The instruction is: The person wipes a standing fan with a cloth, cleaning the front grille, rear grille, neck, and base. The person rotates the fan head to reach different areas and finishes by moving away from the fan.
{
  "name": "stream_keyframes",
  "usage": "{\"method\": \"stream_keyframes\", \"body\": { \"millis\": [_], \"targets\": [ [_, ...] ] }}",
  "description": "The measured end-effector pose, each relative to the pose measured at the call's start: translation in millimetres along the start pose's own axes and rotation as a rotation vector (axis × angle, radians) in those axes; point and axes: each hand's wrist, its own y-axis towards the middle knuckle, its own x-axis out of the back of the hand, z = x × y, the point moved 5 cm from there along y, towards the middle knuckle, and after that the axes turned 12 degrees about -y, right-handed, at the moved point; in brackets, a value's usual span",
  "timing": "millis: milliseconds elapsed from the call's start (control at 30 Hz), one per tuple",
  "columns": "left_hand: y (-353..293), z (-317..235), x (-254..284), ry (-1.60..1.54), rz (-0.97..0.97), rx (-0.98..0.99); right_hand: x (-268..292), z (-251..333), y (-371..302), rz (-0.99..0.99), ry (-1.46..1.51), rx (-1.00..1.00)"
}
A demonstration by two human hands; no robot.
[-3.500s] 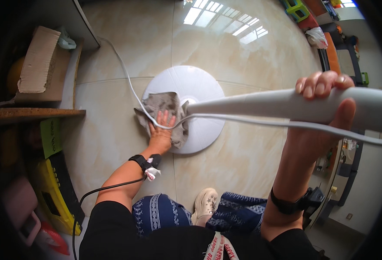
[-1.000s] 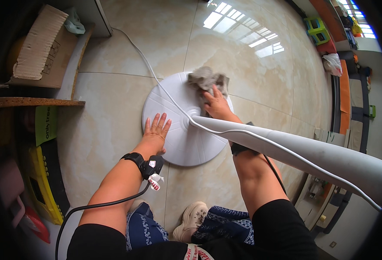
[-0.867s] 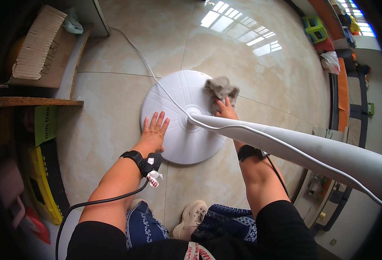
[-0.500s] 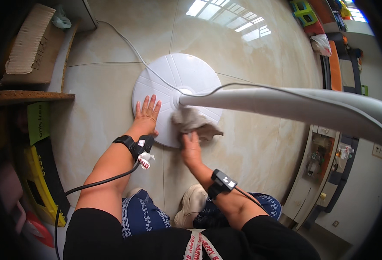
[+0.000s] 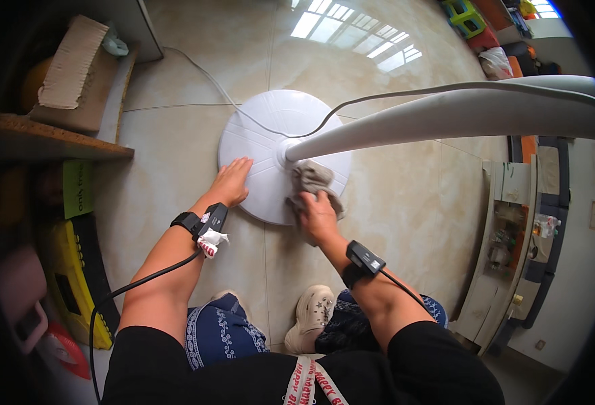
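On the tiled floor in front of me lies a round white base [image 5: 265,192], with a thick white pole [image 5: 412,125] rising from its middle toward the upper right. My left hand [image 5: 231,183] rests on the base's near left edge, fingers stretched out and nothing held. A crumpled grey-brown cloth [image 5: 314,177] is gripped in my right hand [image 5: 319,216] and lies against the base's near right part, just beside the pole's foot. Part of the cloth hangs past the base's edge, slightly blurred. A grey cord [image 5: 372,98] runs along the pole and over the base.
The cord continues to a cabinet at the upper left. A shelf [image 5: 61,138] there bears a cardboard box [image 5: 74,67]. Below it stands a yellow-and-black case [image 5: 74,270]. At right are a low cabinet [image 5: 493,256] and a green stool [image 5: 464,17]. My shoes are near the base.
My right hand has moved the cloth a little right and nearer the base's edge. My left hand's fingers are closer together and turned sideways. The view has shifted slightly.
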Motion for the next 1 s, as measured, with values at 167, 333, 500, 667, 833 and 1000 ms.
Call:
{"method": "stream_keyframes", "body": {
  "millis": [167, 333, 500, 667, 833, 1000],
  "targets": [
    [-11, 1, 27, -0.228, -0.243, -0.063, -23, 100, 51, -0.07, -0.181, 0.238],
    [-13, -7, 36, -0.227, -0.249, -0.029, -40, 91, 35, 0.033, -0.181, 0.401],
    [-18, -20, 37, -0.228, -0.212, -0.064, -19, -30, -3, 0.124, -0.112, 0.142],
    [-8, -50, 33, -0.339, -0.158, -0.164, 10, -111, 34, -0.023, -0.069, -0.288],
    [-11, -125, 45, -0.402, -0.228, -0.356, -29, -20, 27, -0.071, 0.007, -0.003],
    [-16, -198, 58, -0.487, -0.115, -0.351, -107, 85, -6, 0.544, 0.8, 0.335]
  ]
}}
